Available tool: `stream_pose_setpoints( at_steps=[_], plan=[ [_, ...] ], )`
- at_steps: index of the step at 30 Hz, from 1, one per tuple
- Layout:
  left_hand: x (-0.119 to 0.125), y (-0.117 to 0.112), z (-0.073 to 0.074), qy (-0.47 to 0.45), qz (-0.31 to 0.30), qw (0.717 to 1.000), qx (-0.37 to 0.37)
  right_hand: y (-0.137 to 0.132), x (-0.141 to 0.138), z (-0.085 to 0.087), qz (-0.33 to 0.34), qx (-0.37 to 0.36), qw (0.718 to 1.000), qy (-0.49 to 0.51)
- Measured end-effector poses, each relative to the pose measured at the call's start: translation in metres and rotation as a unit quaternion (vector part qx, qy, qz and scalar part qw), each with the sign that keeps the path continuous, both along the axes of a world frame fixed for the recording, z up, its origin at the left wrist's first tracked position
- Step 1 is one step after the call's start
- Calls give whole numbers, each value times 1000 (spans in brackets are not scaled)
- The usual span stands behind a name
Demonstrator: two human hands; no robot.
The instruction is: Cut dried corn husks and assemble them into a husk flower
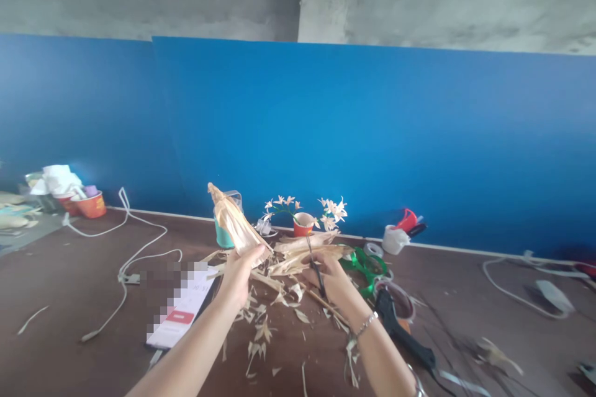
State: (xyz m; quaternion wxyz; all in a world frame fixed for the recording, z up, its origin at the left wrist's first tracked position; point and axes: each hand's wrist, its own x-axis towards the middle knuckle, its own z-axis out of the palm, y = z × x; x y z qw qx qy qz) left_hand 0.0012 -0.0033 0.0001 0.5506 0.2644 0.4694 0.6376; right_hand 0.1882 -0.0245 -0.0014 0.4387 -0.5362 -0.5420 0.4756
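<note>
My left hand (241, 273) is closed round a dried corn husk (233, 220), held up off the brown table (69, 273) with its tip pointing up and left. My right hand (331, 279) grips black scissors (316, 270), blades pointing up toward the husk, a short way to its right. Between and below the hands lie several husk pieces (302, 251) and small cut scraps (261, 329).
A small pot of husk flowers (303, 214) and a teal cup (223, 232) stand behind the hands. Green ribbon (365, 263), tape rolls (372, 249), a black glue gun (400, 329), a phone (179, 307) and white cables (135, 248) lie around. Cups (90, 205) stand far left.
</note>
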Motion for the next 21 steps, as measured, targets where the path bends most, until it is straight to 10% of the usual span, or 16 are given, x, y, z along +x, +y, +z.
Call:
stream_pose_setpoints(
  at_steps=[9,16,21],
  plan=[
    [-2,-2,6,-15,-37,999,-3,0,13,8,-36,8,999,5],
    [0,-8,-3,-87,-318,936,-120,1,5,-10,28,-51,996,-71],
    [1,-7,-9,-76,-346,926,-133,-5,-8,-6,67,-78,985,-137]
  ],
)
